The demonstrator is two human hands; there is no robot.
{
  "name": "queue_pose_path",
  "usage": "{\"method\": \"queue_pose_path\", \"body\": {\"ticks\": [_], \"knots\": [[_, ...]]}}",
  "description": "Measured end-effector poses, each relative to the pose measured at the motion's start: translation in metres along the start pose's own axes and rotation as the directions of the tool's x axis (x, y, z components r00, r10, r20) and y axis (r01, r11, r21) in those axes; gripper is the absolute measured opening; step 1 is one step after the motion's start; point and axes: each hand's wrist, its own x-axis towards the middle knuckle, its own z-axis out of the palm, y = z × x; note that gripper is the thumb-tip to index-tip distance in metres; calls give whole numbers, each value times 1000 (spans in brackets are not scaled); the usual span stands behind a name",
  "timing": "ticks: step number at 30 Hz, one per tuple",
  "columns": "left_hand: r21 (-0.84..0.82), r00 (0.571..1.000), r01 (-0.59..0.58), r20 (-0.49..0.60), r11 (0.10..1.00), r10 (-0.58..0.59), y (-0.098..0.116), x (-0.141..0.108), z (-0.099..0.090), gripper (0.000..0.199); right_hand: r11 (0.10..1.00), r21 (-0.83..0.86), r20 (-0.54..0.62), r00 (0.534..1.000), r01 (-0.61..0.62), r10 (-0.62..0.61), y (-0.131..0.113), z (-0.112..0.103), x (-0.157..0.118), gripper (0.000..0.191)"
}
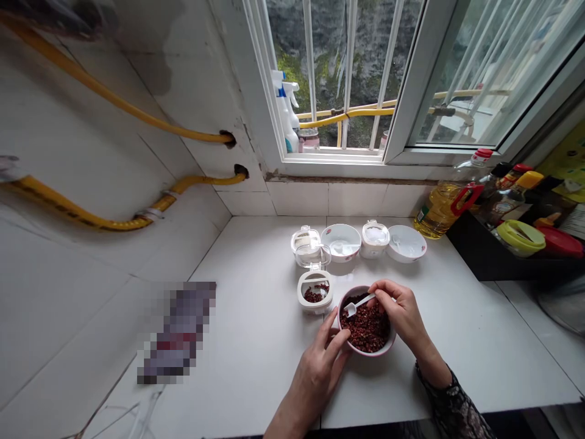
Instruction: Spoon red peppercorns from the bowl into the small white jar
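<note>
A bowl (pixel 393 342) full of dark red dried pieces stands on the white counter. My left hand (pixel 325 356) holds its left side, thumb and fingers at the rim. Over the contents, my right hand (pixel 398 308) pinches the handle of a small white spoon (pixel 351 310), its scoop end above the red pieces at the bowl's left. Just up and left of the bowl is a white-rimmed container (pixel 315 306) with its clear lid raised, holding some of the same red pieces.
Behind are a lidded jar (pixel 375 238), another jar (pixel 305 239), a white bowl (pixel 340 253) and a second bowl (pixel 407 245). An oil bottle (pixel 436 210) and a black condiment box (pixel 475 253) stand right. A blurred object (pixel 180 332) lies left.
</note>
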Motion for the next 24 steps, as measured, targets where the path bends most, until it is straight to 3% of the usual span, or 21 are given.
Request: {"method": "queue_pose_path", "body": {"ticks": [7,16,20,24], "knots": [[1,1000,10,6,1000,-10,-1,-1,1,30,986,145,9,996,-84,84,-2,-2,2,23],[-34,1000,14,-2,999,-14,0,0,2,28,975,208,-3,997,-80,83,4,-5,7,25],[-40,1000,-4,-24,999,3,0,1,2,27,976,218,-53,999,10,2,-6,-2,2,28],[-43,999,-11,-36,999,9,-1,1,2,30,973,67,-127,969,222,-212,-21,9,-8,21]]}}
